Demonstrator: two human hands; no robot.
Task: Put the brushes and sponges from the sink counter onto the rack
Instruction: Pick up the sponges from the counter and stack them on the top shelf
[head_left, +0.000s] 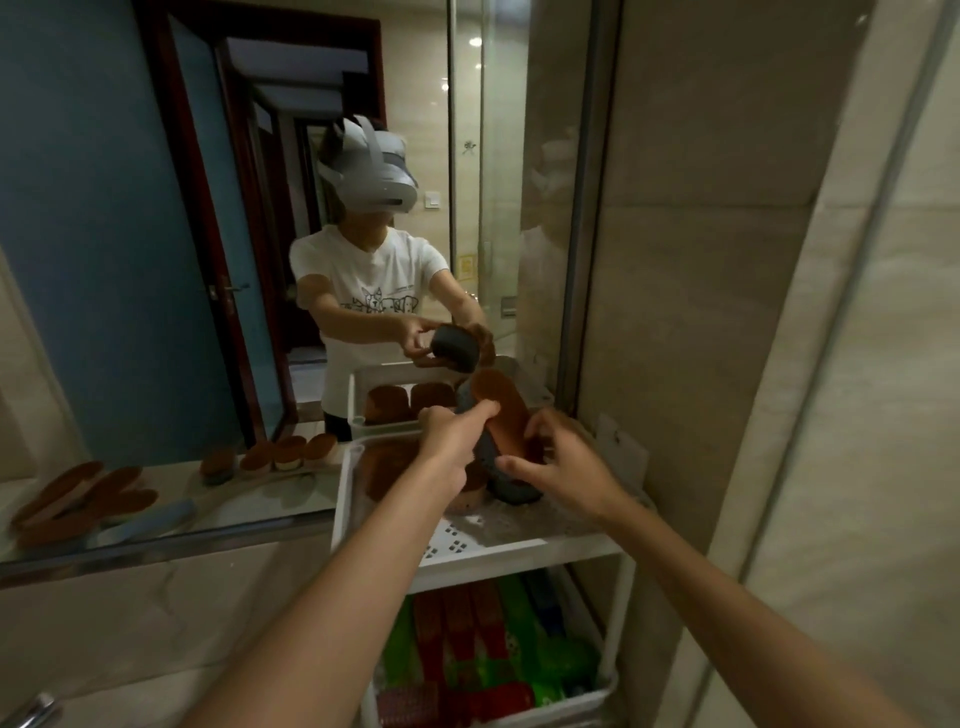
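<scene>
Sponge (506, 415), brown face on dark grey foam: held tilted on edge over the top tray (498, 540) of the white rack, near the tray's far edge by the mirror (104, 260). Left hand (452, 441): closed on the sponge's upper edge, index finger laid along it. Right hand (561, 467): fingers curled around the sponge's lower right side, thumb against the grey foam. Top tray, perforated white plastic: further brown and dark pieces lie behind the hands, largely hidden; number cannot be told. Lower tray (519, 712): packed with red and green brushes (467, 654), standing close together. Mirror, left of rack: shows the reflection of brown sponges and long brown brushes on the counter, and of a person in a headset.
</scene>
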